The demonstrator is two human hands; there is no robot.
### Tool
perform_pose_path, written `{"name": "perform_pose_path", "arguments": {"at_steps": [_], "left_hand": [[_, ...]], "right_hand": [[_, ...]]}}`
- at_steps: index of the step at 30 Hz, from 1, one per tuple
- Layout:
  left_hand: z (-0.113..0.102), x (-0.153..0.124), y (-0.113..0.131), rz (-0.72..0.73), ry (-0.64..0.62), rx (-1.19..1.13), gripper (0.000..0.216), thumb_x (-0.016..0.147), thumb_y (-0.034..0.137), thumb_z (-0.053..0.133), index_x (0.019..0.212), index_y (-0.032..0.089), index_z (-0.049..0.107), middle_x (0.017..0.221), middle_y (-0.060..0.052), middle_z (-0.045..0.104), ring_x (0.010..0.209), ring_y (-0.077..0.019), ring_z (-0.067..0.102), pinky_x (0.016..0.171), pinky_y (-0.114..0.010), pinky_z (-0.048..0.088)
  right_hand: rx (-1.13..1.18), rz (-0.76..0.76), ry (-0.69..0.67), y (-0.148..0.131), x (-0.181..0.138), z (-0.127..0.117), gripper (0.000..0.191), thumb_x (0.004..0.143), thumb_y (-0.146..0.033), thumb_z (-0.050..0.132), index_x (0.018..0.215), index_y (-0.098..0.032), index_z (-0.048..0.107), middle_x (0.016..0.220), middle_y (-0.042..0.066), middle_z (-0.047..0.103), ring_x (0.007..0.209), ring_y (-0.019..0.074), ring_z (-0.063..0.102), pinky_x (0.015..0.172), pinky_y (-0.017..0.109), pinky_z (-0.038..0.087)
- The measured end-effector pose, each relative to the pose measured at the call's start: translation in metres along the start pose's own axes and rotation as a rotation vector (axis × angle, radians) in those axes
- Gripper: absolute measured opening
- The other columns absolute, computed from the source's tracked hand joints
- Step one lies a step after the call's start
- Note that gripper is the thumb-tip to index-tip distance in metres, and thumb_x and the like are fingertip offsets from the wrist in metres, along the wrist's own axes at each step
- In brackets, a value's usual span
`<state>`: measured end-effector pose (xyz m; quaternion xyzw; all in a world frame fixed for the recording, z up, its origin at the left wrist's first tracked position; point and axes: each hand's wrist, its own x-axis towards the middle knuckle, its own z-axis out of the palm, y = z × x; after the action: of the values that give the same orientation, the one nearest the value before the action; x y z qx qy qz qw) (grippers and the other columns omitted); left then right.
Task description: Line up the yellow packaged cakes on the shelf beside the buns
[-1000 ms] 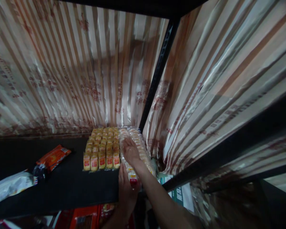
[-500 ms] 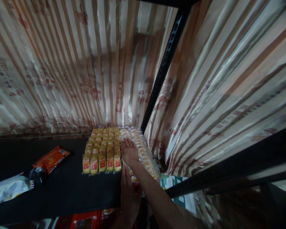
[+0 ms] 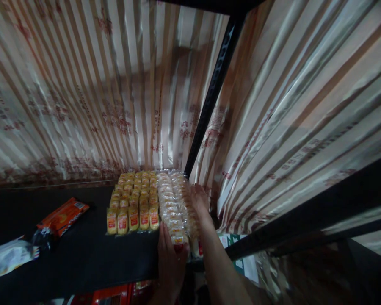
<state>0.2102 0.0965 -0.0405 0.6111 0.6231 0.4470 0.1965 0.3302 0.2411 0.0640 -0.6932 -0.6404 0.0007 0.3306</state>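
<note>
Two rows of pale snack packs in clear wrappers [image 3: 170, 203] stand at the right end of a black shelf [image 3: 82, 254]. My right hand [image 3: 200, 202] lies along their right side, fingers stretched out toward the back. At the front left corner of these rows is my left hand [image 3: 171, 258], its fingers straight and resting against the nearest packs. To the left, several rows of small yellow packs with red labels [image 3: 133, 218] stand close together. Part of the right-hand row is hidden behind my right hand and forearm.
An orange packet [image 3: 63, 216] and a white packet [image 3: 11, 256] lie on the shelf at left. A black upright post [image 3: 209, 101] rises behind the rows. Striped, shiny sheeting [image 3: 130, 84] hangs behind. Red packages [image 3: 111, 294] show below the shelf edge.
My right hand has moved from the top of the pale packs to their right side. My left hand stays by the front. The view has shifted slightly.
</note>
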Motion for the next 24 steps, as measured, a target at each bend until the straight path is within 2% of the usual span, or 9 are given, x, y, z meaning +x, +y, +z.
{"name": "perform_pose_path", "arguments": {"at_steps": [4, 8, 16, 21, 24], "left_hand": [[-0.002, 0.000, 0.001, -0.047, -0.039, -0.017, 0.078, 0.085, 0.049, 0.045, 0.143, 0.006, 0.017, 0.148, -0.021, 0.022, 0.138, -0.0284, 0.021, 0.111, -0.043, 0.026], [-0.003, -0.001, 0.001, -0.052, -0.041, -0.017, 0.077, 0.086, 0.049, 0.042, 0.143, 0.004, 0.017, 0.149, -0.021, 0.021, 0.138, -0.0279, 0.020, 0.112, -0.042, 0.025], [-0.005, 0.000, 0.003, -0.061, -0.060, -0.019, 0.077, 0.087, 0.047, 0.043, 0.143, 0.002, 0.016, 0.149, -0.022, 0.021, 0.138, -0.0279, 0.020, 0.112, -0.041, 0.025], [-0.006, 0.000, 0.004, -0.063, -0.059, -0.038, 0.075, 0.087, 0.047, 0.042, 0.143, 0.004, 0.016, 0.150, -0.020, 0.020, 0.138, -0.0267, 0.019, 0.112, -0.039, 0.024], [-0.006, 0.001, 0.004, -0.075, -0.065, -0.050, 0.077, 0.086, 0.049, 0.043, 0.143, 0.003, 0.017, 0.150, -0.020, 0.018, 0.139, -0.0273, 0.017, 0.113, -0.040, 0.023]], "right_hand": [[0.145, 0.114, -0.112, -0.009, -0.010, 0.006, 0.050, 0.095, -0.039, 0.019, 0.124, -0.017, 0.053, 0.111, 0.011, 0.066, 0.101, 0.0206, 0.062, 0.084, 0.031, 0.046], [0.224, 0.115, -0.127, -0.012, -0.012, 0.007, 0.050, 0.094, -0.041, 0.021, 0.126, -0.016, 0.051, 0.115, 0.011, 0.063, 0.104, 0.0205, 0.060, 0.088, 0.030, 0.044], [0.171, 0.296, -0.155, 0.009, 0.003, 0.006, 0.053, 0.093, -0.038, 0.020, 0.102, -0.014, 0.067, 0.103, 0.015, 0.068, 0.097, 0.0237, 0.062, 0.084, 0.035, 0.045], [0.170, 0.237, -0.167, 0.003, 0.000, 0.004, 0.055, 0.094, -0.040, 0.018, 0.108, -0.015, 0.065, 0.106, 0.014, 0.067, 0.103, 0.0238, 0.060, 0.087, 0.035, 0.043], [0.156, 0.256, -0.158, -0.008, -0.003, -0.004, 0.055, 0.093, -0.042, 0.020, 0.110, -0.013, 0.063, 0.105, 0.015, 0.067, 0.101, 0.0242, 0.060, 0.085, 0.034, 0.043]]}}
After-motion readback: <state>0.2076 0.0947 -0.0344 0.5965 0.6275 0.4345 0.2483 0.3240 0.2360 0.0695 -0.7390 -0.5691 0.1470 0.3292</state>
